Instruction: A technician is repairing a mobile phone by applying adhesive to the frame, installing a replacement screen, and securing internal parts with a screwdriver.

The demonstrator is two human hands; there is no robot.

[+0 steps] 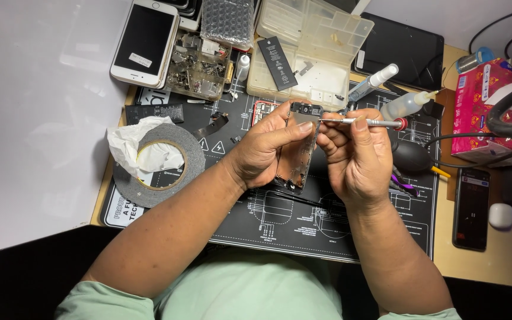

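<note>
Phone frame, partly hidden, gripped by left hand; right hand pinches screwdriver.

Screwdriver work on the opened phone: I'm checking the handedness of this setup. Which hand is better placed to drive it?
Likely the right hand: it grips the screwdriver, tip at the opened phone's top edge. The left hand is busy steadying the phone.

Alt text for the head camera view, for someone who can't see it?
A left hand holds an opened phone upright over a black work mat while the right hand sets a screwdriver to its top. Tape roll lies left.
</note>
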